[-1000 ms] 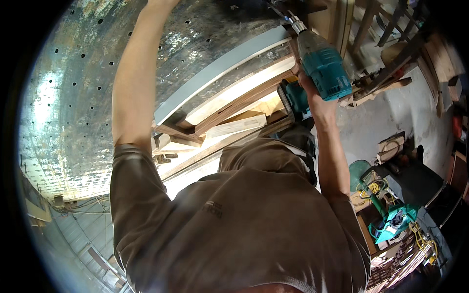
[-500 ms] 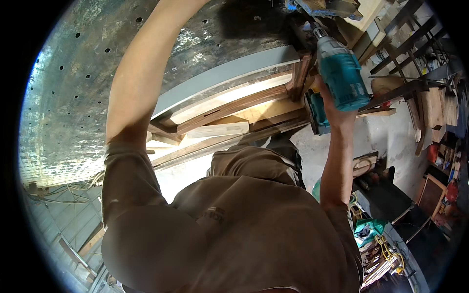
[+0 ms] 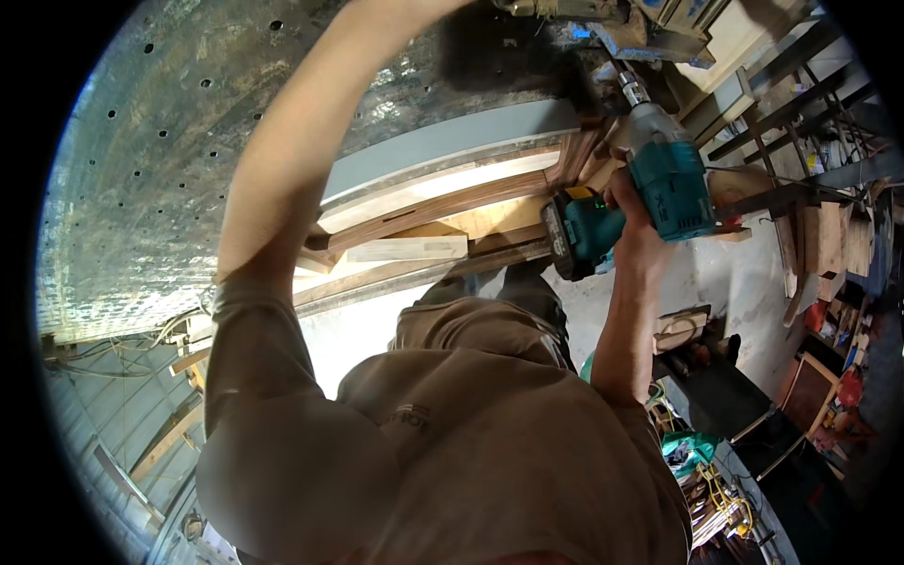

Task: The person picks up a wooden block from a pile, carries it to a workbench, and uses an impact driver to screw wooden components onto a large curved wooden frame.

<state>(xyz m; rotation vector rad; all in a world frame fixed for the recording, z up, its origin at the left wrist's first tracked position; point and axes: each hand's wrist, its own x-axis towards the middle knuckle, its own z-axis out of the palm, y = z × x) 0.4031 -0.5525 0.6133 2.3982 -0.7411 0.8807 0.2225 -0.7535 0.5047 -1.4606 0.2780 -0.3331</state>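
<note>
My right hand [image 3: 638,221] is wrapped round the handle of a teal cordless impact driver [image 3: 670,179]. Its black battery [image 3: 563,240] sticks out to the left, toward my body. The driver's metal chuck [image 3: 633,91] and bit aim up and slightly left, at the underside of a blue-stained metal and wood piece [image 3: 650,42] by the upper edge. Whether the bit tip touches it is hard to see. My left arm [image 3: 292,141] stretches over the dark metal bench to the upper edge, where my left hand [image 3: 441,6] is mostly cut off and its fingers are hidden.
A dark metal bench top [image 3: 188,122] with round holes spreads on the left. Under its grey edge [image 3: 452,151] sit wooden rails and a pale wood block [image 3: 407,249]. Metal bars [image 3: 819,179] and stacked timber [image 3: 832,235] stand at the right, above a concrete floor.
The impact driver has turned in my right hand's grip, so its battery now shows further left. My view has shifted a little, and more of the blue-stained piece shows at the top.
</note>
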